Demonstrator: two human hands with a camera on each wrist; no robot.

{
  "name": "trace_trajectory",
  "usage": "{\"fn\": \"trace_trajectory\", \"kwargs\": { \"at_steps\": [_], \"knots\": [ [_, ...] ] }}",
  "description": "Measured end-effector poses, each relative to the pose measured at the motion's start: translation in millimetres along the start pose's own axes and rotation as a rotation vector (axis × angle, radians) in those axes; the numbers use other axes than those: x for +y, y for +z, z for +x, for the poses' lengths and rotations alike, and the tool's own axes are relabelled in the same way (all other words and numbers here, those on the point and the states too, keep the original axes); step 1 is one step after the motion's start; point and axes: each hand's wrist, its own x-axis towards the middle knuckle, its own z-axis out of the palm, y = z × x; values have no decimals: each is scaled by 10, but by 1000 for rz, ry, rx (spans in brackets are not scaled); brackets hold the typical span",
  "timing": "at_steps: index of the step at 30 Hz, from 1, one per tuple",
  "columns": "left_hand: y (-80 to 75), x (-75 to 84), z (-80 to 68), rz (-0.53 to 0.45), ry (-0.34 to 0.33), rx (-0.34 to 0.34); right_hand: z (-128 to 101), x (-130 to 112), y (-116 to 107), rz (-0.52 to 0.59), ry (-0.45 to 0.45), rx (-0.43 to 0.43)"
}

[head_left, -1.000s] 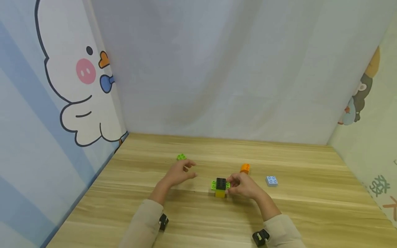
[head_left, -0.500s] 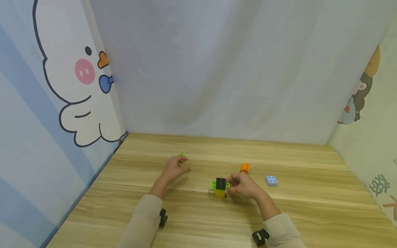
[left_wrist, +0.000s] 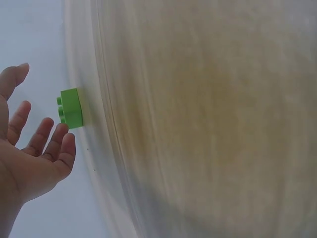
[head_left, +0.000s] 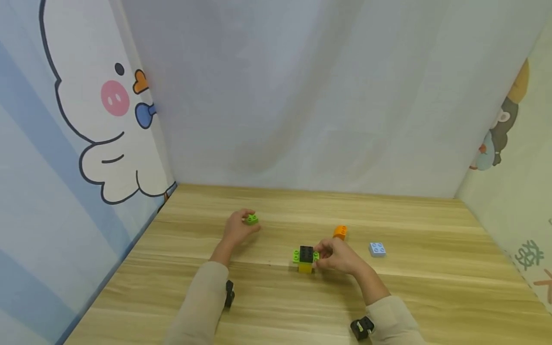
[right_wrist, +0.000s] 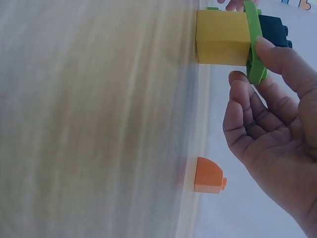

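Leftmost, at the far left of the head view, a cartoon duck wall (head_left: 86, 120) closes off the wooden table (head_left: 276, 306), which fills the lower half of the frame. Moving right, I see my left hand (head_left: 236, 229) just left of centre, reaching up to a small green brick (head_left: 252, 219) that sits alone on the wood; the left wrist view shows that green brick (left_wrist: 72, 108) in the left part of the frame with my fingers (left_wrist: 49, 141) straight and spread just short of it, so nothing is gripped there, and I judge the spread is there to take the brick from both sides. Next, near the middle of the head view, stands a little stack (head_left: 305, 259): a yellow block at the bottom, a flat green plate across it, a black brick on top. My right hand (head_left: 338, 258) touches its right side; in the right wrist view the fingertips (right_wrist: 270, 49) curl onto the edge of the green plate (right_wrist: 253, 44), a light pinch that I take to steady the stack upright. Farther right, an orange piece (head_left: 340, 232) lies just behind that hand, and a pale blue plate (head_left: 377, 249) lies apart, toward the right edge.
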Motion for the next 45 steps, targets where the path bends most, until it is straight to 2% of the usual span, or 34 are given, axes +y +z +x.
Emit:
{"fn": "trace_trajectory", "kwargs": {
  "at_steps": [5,10,15,21,26,32,38,42,45],
  "knots": [
    [-2,-45,54,-77,-49,8,3,7,-22,-9,-13,0],
    [-21,-74,77,-174,-126,-22,1,9,-31,-4,11,-3],
    [-49,-114,108,-182,-185,-59,6,7,-21,1,26,-13],
    [-49,-146,154,-80,-181,-80,-5,4,-8,8,17,-7],
    [-30,-165,163,30,-180,-43,-11,-6,1,27,25,-7],
    [18,-163,161,95,-157,-1,-6,0,-2,24,39,1],
    [31,-189,180,68,-167,29,-4,26,6,42,30,5],
    [8,-201,227,-22,-129,83,-3,27,5,39,27,7],
    [-26,-184,238,-45,-91,115,-6,31,5,34,23,14]
  ]
}}
